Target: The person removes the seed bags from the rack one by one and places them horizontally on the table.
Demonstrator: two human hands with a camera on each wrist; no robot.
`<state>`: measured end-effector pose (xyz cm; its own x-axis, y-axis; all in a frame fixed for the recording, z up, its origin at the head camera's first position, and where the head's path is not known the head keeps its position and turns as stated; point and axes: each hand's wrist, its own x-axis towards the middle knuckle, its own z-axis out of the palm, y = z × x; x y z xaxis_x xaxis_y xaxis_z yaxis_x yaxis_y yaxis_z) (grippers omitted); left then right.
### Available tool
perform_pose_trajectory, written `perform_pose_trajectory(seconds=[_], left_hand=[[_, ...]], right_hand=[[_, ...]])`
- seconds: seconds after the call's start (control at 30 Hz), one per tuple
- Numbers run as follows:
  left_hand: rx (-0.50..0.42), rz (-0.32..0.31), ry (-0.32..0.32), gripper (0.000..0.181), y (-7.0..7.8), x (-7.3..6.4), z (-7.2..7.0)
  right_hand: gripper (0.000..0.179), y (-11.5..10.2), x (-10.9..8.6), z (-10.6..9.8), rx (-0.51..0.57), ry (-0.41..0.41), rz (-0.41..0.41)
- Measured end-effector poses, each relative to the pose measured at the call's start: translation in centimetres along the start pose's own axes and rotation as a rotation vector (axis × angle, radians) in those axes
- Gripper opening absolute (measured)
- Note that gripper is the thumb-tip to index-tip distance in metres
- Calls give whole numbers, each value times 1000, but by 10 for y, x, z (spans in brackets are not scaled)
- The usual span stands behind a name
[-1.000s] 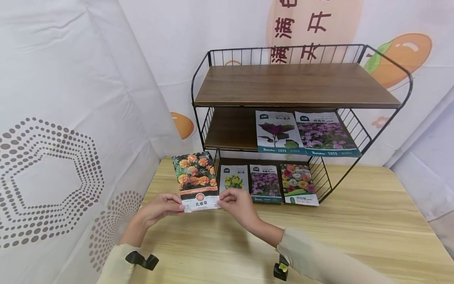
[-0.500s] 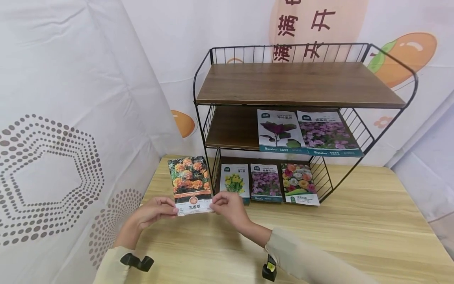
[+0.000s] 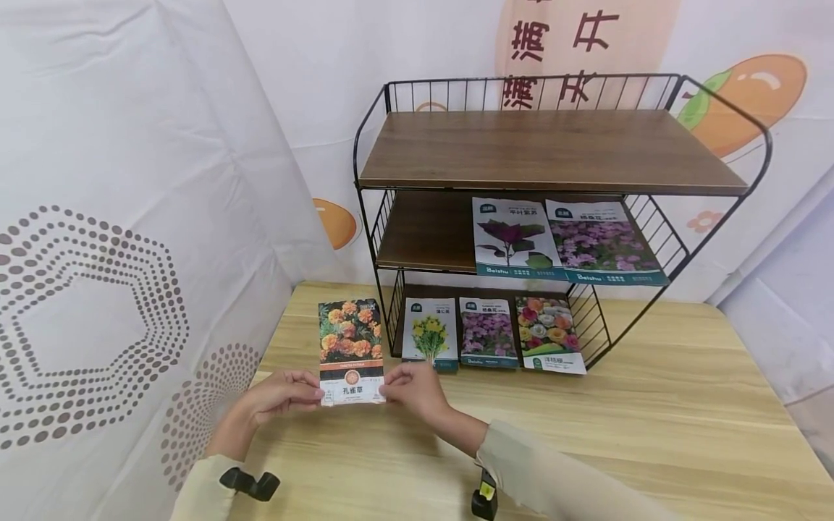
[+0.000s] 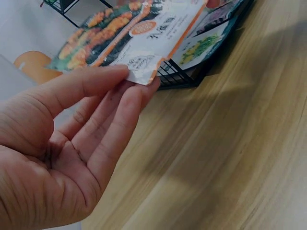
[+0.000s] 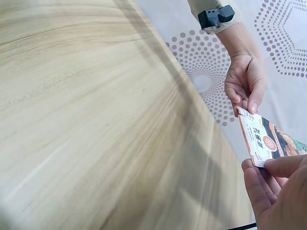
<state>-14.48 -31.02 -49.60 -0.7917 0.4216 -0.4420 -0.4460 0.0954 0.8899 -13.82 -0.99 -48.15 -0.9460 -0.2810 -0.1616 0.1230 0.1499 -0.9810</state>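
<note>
A seed packet (image 3: 352, 344) with orange marigolds, a black band and a white lower strip is held up left of the shelf rack. At its lower left corner the left hand (image 3: 280, 394) pinches it between thumb and fingers; the left wrist view shows this grip on the packet's corner (image 4: 144, 64). The right hand (image 3: 417, 391) pinches the lower right corner, with thumb on the front and fingers behind in the right wrist view. Closest to the right hand on the bottom tier is a yellow-flowered seed packet (image 3: 430, 334), its lower edge partly behind the fingers.
A black wire rack with brown shelves (image 3: 547, 148) stands on the wooden table (image 3: 684, 405). Its bottom tier also bears a purple-flowered packet (image 3: 487, 333) and a mixed-rose-coloured packet (image 3: 549, 329). Two larger packets, one purple-leaved (image 3: 515, 239), one purple-flowered (image 3: 606, 242), lie on the middle tier.
Both hands have shifted the marigold packet slightly left and down, away from the rack. It now stands straighter, and more of the yellow-flowered packet shows.
</note>
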Motion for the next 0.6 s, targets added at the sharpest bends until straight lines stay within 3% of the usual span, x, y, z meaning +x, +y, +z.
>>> perform_pose_trajectory(seconds=[0.2,0.6], left_hand=[[7,-86,48,12,-6,3,1],[50,-159,108,11,-15,8,0]], right_hand=[[8,12,4,6,7,15,78],[9,21,8,13,-22,24,176]])
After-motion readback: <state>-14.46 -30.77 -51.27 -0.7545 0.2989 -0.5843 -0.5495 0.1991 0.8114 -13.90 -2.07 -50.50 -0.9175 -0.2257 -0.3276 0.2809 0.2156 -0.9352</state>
